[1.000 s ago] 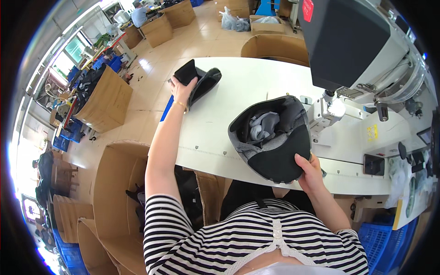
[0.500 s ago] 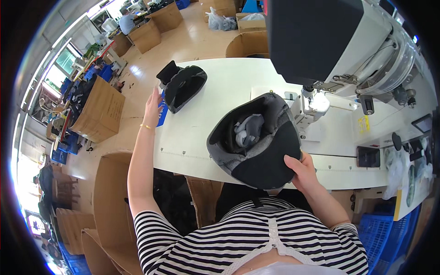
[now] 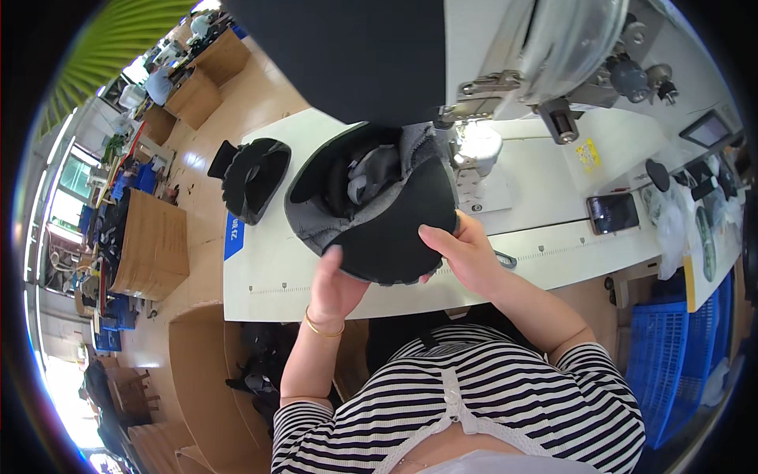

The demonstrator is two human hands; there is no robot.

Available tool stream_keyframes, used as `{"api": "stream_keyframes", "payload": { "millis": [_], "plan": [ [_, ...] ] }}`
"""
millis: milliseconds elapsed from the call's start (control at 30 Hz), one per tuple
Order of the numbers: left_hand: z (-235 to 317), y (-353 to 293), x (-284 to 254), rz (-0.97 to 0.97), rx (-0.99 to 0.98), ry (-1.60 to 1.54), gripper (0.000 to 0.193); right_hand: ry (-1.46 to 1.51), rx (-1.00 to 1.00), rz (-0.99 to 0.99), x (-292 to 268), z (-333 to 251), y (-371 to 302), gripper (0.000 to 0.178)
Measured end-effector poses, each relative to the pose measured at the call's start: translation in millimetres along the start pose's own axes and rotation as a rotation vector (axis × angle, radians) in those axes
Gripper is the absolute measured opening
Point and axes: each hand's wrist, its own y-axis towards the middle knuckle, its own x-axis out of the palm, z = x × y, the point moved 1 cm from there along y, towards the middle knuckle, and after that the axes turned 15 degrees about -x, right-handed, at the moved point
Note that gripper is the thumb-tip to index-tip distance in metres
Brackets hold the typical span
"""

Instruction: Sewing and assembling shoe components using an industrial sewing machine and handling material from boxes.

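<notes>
Above the front of the white table, I hold a black and grey cap, its hollow inside turned up and grey crumpled material showing within. My right hand grips its right edge, thumb on the black panel and fingers underneath. At the lower left edge is my left hand, its thumb up against the rim and its other fingers mostly hidden below. A second dark piece, like a cap with a flap, lies at the table's left end. The sewing machine's arm stands just beyond the held cap.
The black machine head hangs over the far side. A phone and a small dark-handled tool lie on the right part of the table. Blue baskets stand at lower right, an open cardboard box at lower left.
My left hand has come from beside the second piece at the table's left to the held cap's lower edge. The cap has moved left and up, and the whole view has shifted.
</notes>
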Motion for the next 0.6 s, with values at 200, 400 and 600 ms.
{"api": "stream_keyframes", "payload": {
  "millis": [200, 400, 600],
  "plan": [
    [0.3, 17.5, 31.5, 0.291, 0.111, 0.213, 0.031, -0.168, 0.028, 0.022, -7.0, -10.1, -12.8, 0.026],
    [5.3, 13.0, 51.7, 0.246, 0.100, 0.454, 0.028, -0.196, -0.062, 0.105, -4.0, -20.2, -9.2, 0.026],
    [12.3, 15.8, 83.3, 0.275, 0.020, 0.375, 0.027, -0.094, -0.055, 0.077, -9.8, -21.6, 6.2, 0.026]
  ]
}}
